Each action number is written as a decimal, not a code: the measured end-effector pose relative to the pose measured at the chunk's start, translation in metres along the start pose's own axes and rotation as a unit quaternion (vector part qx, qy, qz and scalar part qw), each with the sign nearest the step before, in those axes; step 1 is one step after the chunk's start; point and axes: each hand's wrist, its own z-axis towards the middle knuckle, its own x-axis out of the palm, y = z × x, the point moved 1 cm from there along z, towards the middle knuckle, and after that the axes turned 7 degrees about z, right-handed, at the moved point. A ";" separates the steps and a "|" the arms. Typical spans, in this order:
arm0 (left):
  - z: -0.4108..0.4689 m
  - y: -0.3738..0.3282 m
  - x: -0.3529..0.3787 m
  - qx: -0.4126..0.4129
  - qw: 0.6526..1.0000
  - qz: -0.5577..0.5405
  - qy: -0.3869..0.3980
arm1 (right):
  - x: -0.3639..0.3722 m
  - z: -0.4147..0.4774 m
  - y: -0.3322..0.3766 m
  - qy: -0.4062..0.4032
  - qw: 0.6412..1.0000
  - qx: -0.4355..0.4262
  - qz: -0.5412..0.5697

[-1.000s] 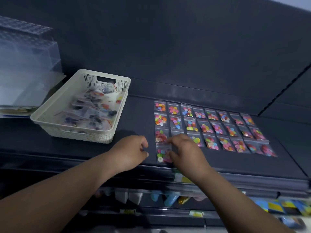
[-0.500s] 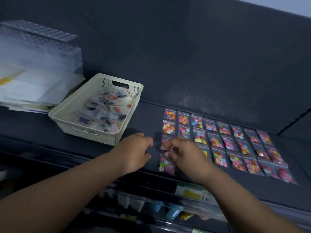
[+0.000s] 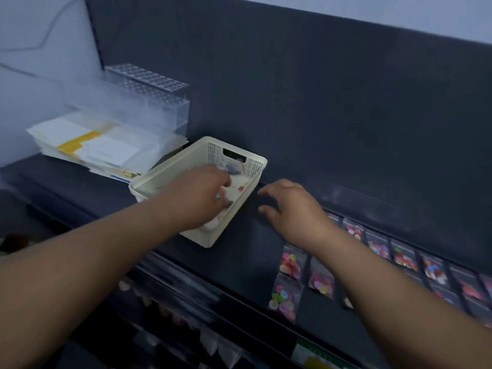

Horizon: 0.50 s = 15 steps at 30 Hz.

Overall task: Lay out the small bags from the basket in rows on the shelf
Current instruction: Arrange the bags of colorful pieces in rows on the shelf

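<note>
On dark shelf, cream basket with left hand sunk among its small bags, grasp impossible to tell; just right of basket, right hand loose-fingered and empty, laid-out bags in rows farther right.

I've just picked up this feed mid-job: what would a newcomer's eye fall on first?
The left hand reaches down into the cream perforated plastic basket at centre; whether its grip has a bag is too blurred to tell. Just right of the basket, the right hand is spread open over the dark shelf. At lower right, rows of small clear bags of bright coloured discs lie on that shelf.
</note>
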 end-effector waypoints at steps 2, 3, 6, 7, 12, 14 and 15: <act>0.014 0.018 0.000 -0.019 1.000 -0.003 0.016 | 0.005 0.018 0.001 -0.003 1.000 0.002 -0.003; 0.022 0.027 0.002 -0.021 1.000 -0.003 0.021 | 0.008 0.027 0.001 -0.005 1.000 0.006 -0.006; 0.050 0.046 0.018 -0.014 0.998 -0.008 0.064 | 0.018 0.050 -0.002 -0.005 0.999 0.034 -0.019; 0.059 0.050 0.026 -0.003 0.997 -0.010 0.082 | 0.021 0.057 -0.004 -0.006 0.999 0.043 -0.021; 0.103 0.058 0.067 0.090 0.980 -0.014 0.174 | 0.034 0.085 -0.010 -0.017 0.995 0.093 -0.026; 0.115 0.062 0.080 0.126 0.968 -0.012 0.216 | 0.037 0.093 -0.012 -0.026 0.994 0.107 -0.027; 0.120 0.065 0.085 0.143 0.962 -0.010 0.232 | 0.038 0.096 -0.012 -0.031 0.993 0.114 -0.024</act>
